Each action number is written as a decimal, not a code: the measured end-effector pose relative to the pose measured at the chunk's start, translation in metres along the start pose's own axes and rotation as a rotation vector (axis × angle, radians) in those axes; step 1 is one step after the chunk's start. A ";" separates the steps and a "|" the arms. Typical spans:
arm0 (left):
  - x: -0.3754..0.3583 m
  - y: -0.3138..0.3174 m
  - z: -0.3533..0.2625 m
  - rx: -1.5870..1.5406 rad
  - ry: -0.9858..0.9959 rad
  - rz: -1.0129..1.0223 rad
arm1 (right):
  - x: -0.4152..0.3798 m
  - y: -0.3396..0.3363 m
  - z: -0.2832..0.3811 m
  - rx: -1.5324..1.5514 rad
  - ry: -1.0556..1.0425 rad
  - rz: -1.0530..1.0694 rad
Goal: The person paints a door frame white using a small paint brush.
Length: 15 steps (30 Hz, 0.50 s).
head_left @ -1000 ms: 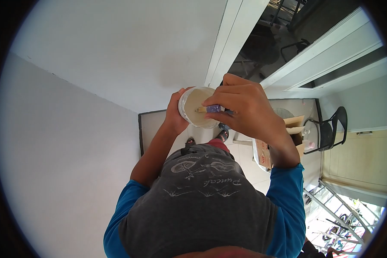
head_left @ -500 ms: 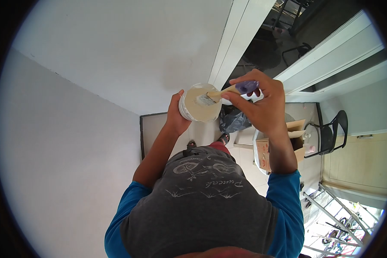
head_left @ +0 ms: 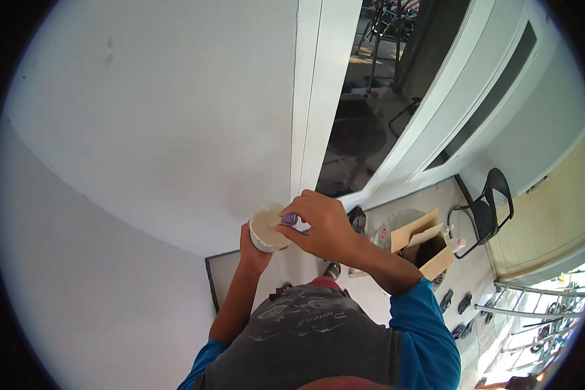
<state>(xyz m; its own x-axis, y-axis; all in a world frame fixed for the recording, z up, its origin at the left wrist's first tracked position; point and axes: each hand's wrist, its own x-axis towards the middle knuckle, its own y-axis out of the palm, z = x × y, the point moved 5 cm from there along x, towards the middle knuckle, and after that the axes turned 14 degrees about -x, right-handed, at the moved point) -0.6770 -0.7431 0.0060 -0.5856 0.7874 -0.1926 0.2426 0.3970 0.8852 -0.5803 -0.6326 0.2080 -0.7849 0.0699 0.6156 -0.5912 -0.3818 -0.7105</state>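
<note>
My left hand [head_left: 254, 252] is wrapped round a white plastic tub [head_left: 261, 245] from its side and below. Cream-coloured paint [head_left: 265, 224] fills much of the tub. My right hand [head_left: 324, 224] pinches the purple-ended handle of a paintbrush [head_left: 290, 220] above the tub's right rim. The bristles are hard to make out; the brush points toward the paint, and my fingers cover part of it.
A white wall [head_left: 175, 117] stands ahead, beside a white-framed glass door [head_left: 370, 123]. To the right are an opened cardboard box [head_left: 435, 260], a black chair [head_left: 489, 211] and several sandals [head_left: 465, 302] on the tiled floor. Metal railings [head_left: 533, 309] lie further right.
Both hands, with tub and brush, sit lower and further left in view. The brush has gone from lying slantwise over the paint to a steeper hold. The view has shifted toward the wall and door.
</note>
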 end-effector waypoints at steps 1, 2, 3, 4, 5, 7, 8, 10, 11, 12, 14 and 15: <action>0.001 -0.001 0.000 0.053 0.020 -0.055 | -0.001 0.000 0.000 -0.030 0.075 0.052; 0.001 -0.001 -0.001 0.057 0.022 -0.047 | -0.001 0.001 0.001 -0.034 0.073 0.044; 0.001 0.001 -0.003 0.049 0.031 -0.003 | -0.001 0.003 0.002 -0.017 0.040 0.018; 0.000 0.005 -0.004 0.040 0.039 0.041 | 0.000 0.003 0.004 0.000 0.007 -0.007; 0.001 0.006 -0.005 0.044 0.038 0.048 | 0.001 0.003 0.004 -0.005 0.007 -0.014; 0.003 0.004 -0.006 0.035 0.052 -0.044 | 0.003 0.002 0.005 -0.007 -0.037 -0.025; 0.004 0.005 -0.006 0.039 0.050 -0.034 | 0.003 0.002 0.005 -0.014 -0.038 -0.033; 0.004 0.008 -0.008 0.046 0.080 -0.004 | 0.004 0.003 0.004 -0.050 -0.047 -0.011; 0.003 0.011 -0.008 0.051 0.083 0.008 | 0.004 0.002 0.005 -0.057 -0.052 -0.021; 0.002 0.015 -0.008 0.057 0.077 -0.007 | 0.003 0.003 0.003 -0.046 -0.004 0.010; 0.002 0.017 -0.010 0.067 0.076 -0.011 | 0.004 0.004 0.002 -0.041 0.038 0.033; 0.002 0.016 -0.009 0.068 0.055 -0.015 | 0.004 0.004 0.001 -0.039 0.044 0.034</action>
<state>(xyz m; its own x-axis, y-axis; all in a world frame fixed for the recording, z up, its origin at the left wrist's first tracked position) -0.6816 -0.7392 0.0239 -0.6305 0.7548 -0.1810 0.2843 0.4415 0.8510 -0.5859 -0.6345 0.2078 -0.8118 0.0984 0.5755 -0.5698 -0.3483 -0.7443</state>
